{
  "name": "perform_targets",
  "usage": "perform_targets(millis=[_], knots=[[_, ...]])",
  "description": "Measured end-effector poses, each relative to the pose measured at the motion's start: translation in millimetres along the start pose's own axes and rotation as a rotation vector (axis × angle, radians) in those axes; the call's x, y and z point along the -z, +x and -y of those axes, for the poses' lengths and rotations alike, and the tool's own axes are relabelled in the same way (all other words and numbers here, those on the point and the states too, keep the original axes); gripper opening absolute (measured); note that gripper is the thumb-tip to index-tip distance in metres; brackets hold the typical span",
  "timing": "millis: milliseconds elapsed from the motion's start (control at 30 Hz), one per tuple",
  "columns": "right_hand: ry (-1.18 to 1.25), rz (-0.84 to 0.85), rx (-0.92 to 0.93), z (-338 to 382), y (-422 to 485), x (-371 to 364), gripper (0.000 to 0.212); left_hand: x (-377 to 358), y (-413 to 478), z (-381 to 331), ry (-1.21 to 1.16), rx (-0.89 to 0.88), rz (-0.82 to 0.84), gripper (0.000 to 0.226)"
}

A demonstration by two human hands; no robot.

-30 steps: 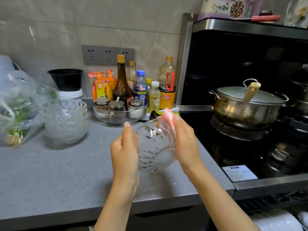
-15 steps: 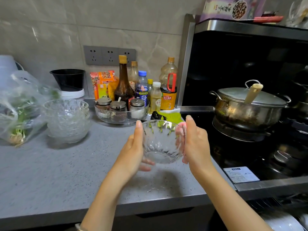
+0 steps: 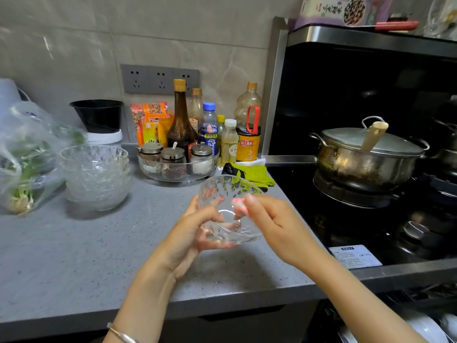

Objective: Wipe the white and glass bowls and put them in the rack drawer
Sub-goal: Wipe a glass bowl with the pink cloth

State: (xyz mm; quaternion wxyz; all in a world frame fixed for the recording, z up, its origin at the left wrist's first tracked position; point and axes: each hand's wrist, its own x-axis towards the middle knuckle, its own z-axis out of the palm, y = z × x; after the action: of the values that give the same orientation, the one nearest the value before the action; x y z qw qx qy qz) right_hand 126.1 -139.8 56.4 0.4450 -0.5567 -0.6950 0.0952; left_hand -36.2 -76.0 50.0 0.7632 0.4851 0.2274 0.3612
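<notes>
Your left hand (image 3: 195,233) is cradling the glass bowl (image 3: 230,209) from beneath, fingers curling round its base, holding it above the bench (image 3: 74,256) beside the stove. Your right hand (image 3: 269,219) is pinching a pink cloth (image 3: 238,205) against the bowl's wall. A stack of glass bowls (image 3: 95,174) is sitting well to the left.

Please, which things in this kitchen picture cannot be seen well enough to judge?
Head view only.
- Pink wiper: mostly covered by fingers of the right hand and blurred; cloth or sponge unclear.
- Rack drawer: cut off by the bottom edge and the right arm; contents uncountable.
- Stacked bowls: nested clear glass, number unclear.
- Left hand: its fingers under the held bowl are distorted through the glass.
</notes>
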Motion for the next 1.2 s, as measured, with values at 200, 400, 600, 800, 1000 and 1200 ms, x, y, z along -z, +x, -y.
perform_targets(millis=[200, 400, 600, 800, 1000, 1200], knots=[[-0.497, 0.241, -0.009, 5.0, 2.6, -3.3, 0.034, -5.0, 5.2, 19.5, 0.042, -0.022, -0.134, 0.035], [-0.582, 0.363, 0.237, 5.7, -12.8, 6.6, 0.046, -3.1, 3.4, 25.7, 0.111, -0.139, -0.309, 0.026], [-0.774, 0.222, 0.39, -1.8, -36.3, -28.2, 0.047, -2.1, 0.1, 30.7, 0.124, -0.28, -0.406, 0.025], [-0.593, 0.068, 0.319, 6.8, -39.8, -63.7, 0.046, -10.4, -3.7, 32.7, 0.07, -0.304, -0.408, 0.025], [-0.81, -0.003, 0.52, -9.4, -37.1, -36.4, 0.038, -1.9, -14.0, 26.0, 0.124, -0.297, -0.269, 0.044], [-0.619, -0.116, 0.426, 12.1, -33.8, -60.6, 0.034, -20.7, -19.9, 38.1, -0.043, -0.317, -0.319, 0.034]])
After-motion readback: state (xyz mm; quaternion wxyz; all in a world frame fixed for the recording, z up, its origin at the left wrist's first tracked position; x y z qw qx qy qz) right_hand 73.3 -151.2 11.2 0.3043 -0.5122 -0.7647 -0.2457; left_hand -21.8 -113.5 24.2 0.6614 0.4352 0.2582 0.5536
